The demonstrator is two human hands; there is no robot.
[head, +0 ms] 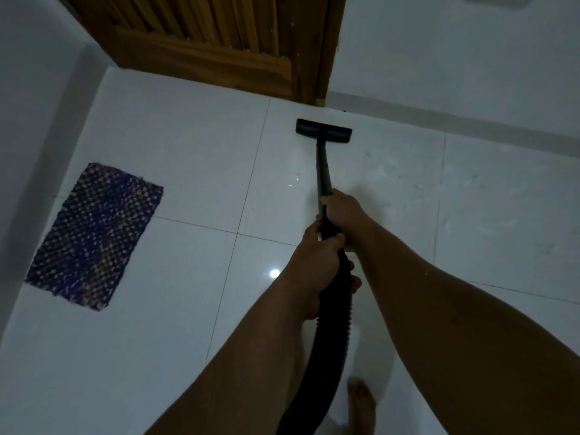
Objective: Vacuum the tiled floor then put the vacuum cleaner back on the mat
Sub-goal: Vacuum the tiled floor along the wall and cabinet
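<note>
While both hands clamped on the vacuum wand, right hand nearer the floor head, left hand behind on the hose: long axis running straight ahead toward the door; mat well off left.

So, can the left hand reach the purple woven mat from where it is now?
Probably not: the left hand grips the black ribbed hose, and the purple woven mat lies well off to the left.
</note>
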